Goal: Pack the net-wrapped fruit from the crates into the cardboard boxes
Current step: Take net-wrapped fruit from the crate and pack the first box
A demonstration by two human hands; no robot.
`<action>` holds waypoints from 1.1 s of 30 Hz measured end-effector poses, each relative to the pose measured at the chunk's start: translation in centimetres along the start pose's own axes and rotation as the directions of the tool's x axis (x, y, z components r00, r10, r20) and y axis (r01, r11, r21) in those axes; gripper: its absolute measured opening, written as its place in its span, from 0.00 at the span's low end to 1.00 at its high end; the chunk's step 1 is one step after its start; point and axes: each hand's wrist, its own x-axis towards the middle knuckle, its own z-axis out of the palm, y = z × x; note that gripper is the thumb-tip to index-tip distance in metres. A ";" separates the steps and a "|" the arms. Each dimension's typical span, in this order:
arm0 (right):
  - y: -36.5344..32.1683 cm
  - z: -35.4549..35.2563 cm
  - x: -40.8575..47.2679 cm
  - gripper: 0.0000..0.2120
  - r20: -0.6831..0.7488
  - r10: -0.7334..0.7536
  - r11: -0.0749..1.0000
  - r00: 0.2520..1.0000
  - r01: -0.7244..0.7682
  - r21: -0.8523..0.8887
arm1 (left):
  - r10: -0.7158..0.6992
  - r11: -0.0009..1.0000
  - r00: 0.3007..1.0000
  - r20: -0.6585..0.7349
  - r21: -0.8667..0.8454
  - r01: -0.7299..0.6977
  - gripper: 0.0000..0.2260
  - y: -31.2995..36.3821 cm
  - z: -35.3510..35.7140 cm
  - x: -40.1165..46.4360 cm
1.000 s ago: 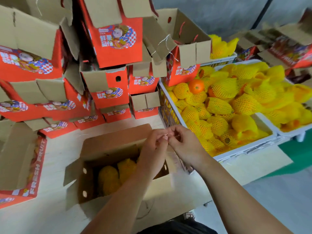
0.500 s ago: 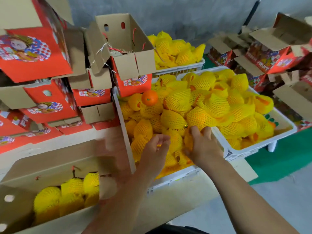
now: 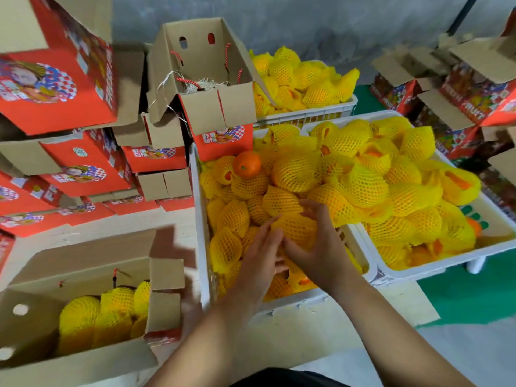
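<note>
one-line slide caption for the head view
Both hands close round a net-wrapped fruit in the white crate, beside a part-filled cardboard box.
</note>
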 end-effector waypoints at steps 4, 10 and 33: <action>0.0 -0.2 0.9 0.25 0.194 0.019 0.999 0.981 -0.024 0.025 | 0.153 0.988 0.985 -0.081 0.032 -0.151 0.12 0.4 -0.6 -0.1; 1.1 0.5 0.7 0.26 0.268 0.084 0.995 0.960 -0.094 0.022 | 0.181 0.979 0.976 -0.118 0.119 -0.167 0.06 0.1 -1.1 -0.2; -0.8 1.0 1.4 0.36 0.101 0.029 0.993 0.994 -0.040 0.114 | -0.118 0.923 0.988 0.095 -0.358 0.145 0.23 1.0 -0.8 -0.9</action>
